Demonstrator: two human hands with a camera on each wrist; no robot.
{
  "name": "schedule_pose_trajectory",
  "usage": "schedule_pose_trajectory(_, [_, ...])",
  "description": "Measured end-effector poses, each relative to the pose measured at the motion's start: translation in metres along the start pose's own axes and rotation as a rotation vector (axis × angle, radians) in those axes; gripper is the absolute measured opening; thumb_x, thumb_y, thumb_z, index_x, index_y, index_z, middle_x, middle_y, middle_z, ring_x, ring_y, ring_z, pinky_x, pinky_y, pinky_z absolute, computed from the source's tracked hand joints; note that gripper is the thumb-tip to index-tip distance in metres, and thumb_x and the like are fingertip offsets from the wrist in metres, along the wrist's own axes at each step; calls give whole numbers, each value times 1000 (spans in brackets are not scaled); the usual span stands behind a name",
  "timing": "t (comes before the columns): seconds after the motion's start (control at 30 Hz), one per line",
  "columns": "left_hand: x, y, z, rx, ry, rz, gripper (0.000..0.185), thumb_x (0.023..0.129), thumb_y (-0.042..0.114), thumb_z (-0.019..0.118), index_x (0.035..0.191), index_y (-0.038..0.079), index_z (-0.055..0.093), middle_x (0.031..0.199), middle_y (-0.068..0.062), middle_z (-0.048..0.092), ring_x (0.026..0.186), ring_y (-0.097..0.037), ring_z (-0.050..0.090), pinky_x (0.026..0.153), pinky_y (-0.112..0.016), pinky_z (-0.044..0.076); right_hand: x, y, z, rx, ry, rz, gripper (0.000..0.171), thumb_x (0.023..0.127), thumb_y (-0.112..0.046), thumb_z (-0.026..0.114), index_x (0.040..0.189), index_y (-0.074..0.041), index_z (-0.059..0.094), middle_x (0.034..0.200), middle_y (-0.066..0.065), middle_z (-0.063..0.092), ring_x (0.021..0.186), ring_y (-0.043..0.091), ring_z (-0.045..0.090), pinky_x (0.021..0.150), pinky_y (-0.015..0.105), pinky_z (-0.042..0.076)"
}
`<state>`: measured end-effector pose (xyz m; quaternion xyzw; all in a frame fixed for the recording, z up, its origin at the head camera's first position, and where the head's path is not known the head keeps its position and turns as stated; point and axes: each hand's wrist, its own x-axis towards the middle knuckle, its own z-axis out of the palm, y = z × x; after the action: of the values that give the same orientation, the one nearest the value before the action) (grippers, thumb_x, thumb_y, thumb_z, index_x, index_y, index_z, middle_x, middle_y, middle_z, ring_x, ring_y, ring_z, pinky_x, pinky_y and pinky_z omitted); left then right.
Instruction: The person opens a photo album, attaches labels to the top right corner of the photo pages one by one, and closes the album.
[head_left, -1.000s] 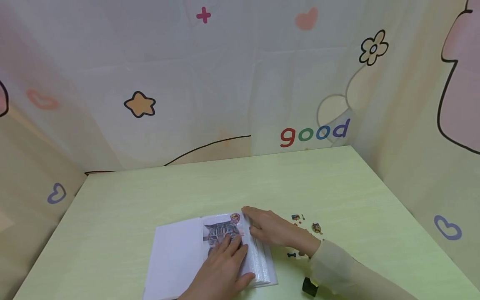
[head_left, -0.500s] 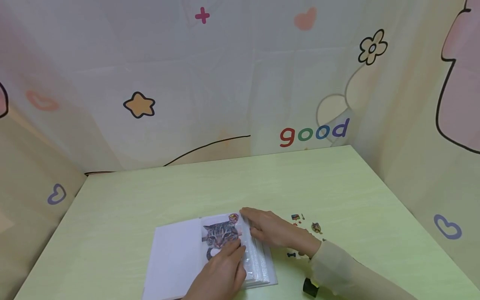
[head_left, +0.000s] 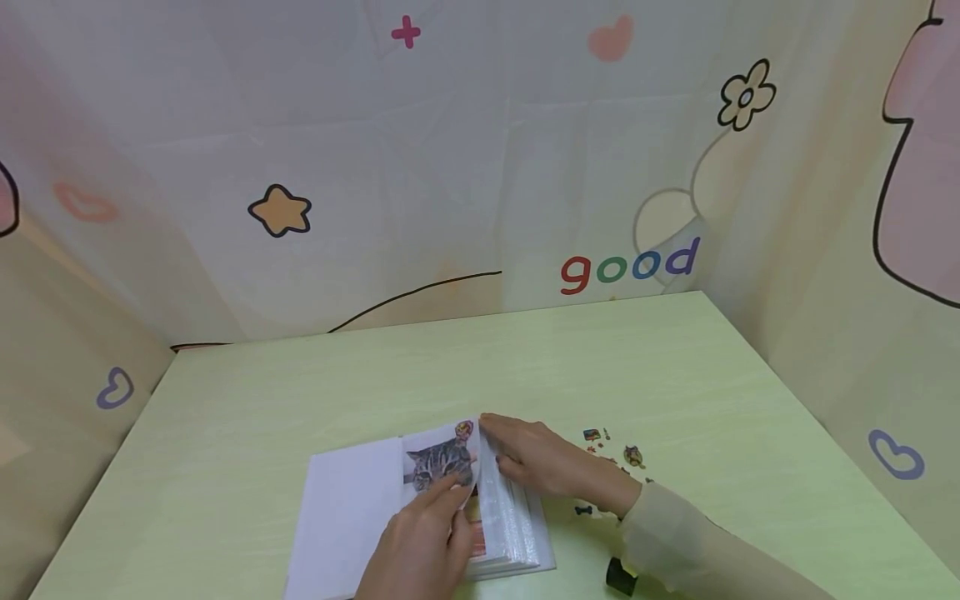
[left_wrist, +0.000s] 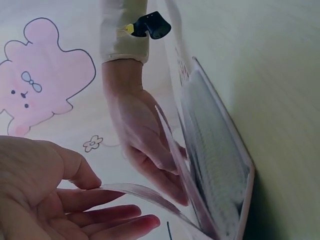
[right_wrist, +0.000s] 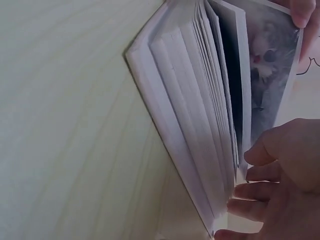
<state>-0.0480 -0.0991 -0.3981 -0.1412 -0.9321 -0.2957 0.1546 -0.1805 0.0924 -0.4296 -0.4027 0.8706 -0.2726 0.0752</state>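
Album (head_left: 352,517) open on table (head_left: 300,392), spine running away from person. Left hand (head_left: 420,546) pinches cat page (head_left: 442,462), lifted just right of spine. Right hand (head_left: 543,458), fingers flat, presses page stack (head_left: 510,525) at album's right edge. Left hand nearer page.

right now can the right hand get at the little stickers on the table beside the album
Probably yes. The right hand rests on the photo album page stack, and the stickers lie loose on the bare table just beyond its wrist, nothing between.
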Motion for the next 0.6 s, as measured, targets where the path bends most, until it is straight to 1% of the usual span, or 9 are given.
schedule_pose_trajectory(0.07, [-1,2,-4,29,55,-6,23,86,-1,66,105,0,79,119,-17,73,97,-34,75,76,-44,62,1,-1,0,-32,2,-18,51,101,-4,53,150,9,46,155,28,44,142,41,45,113,53,40])
schedule_pose_trajectory(0.17, [-2,2,-11,64,129,-10,16,85,0,71,98,1,79,116,-15,74,95,-32,75,77,-43,62,2,-2,0,-64,-12,-19,47,103,-7,53,146,9,50,154,28,45,141,42,46,112,53,40])
schedule_pose_trajectory(0.23, [-2,2,-16,82,152,-25,9,85,2,75,93,3,78,115,-14,74,95,-32,75,77,-42,62,2,-2,0,-80,-25,-8,46,103,-8,54,145,10,51,154,28,44,140,43,47,112,54,40])
schedule_pose_trajectory(0.3, [-2,1,-22,98,171,-40,8,84,4,80,92,4,76,114,-14,74,94,-32,75,76,-42,62,3,-2,0,-95,-35,-3,46,104,-11,55,145,10,51,154,28,44,139,43,47,112,55,40])
schedule_pose_trajectory(0.4, [-3,-3,-30,116,187,-57,15,84,4,82,98,4,76,116,-12,74,94,-31,75,75,-42,62,3,-1,1,-107,-51,10,48,105,-14,57,146,10,50,155,27,44,141,43,46,112,57,39])
schedule_pose_trajectory(0.5, [-5,-8,-36,122,209,-37,24,84,-1,80,108,2,76,118,-12,73,96,-32,75,76,-43,61,4,-1,1,-114,-69,22,50,105,-17,57,147,10,49,156,26,43,142,42,44,113,59,38])
schedule_pose_trajectory(0.57, [-6,-11,-41,117,195,-38,29,84,-4,77,113,1,75,122,-12,72,98,-32,74,77,-43,61,4,-1,1,-113,-84,38,51,106,-19,57,148,9,49,157,25,42,144,41,43,113,59,37])
schedule_pose_trajectory(0.6, [-6,-13,-43,118,186,-41,31,85,-6,75,115,0,75,125,-13,71,96,-31,74,74,-41,61,4,-1,1,-114,-90,43,51,106,-19,57,148,9,49,157,24,42,144,40,43,113,59,37])
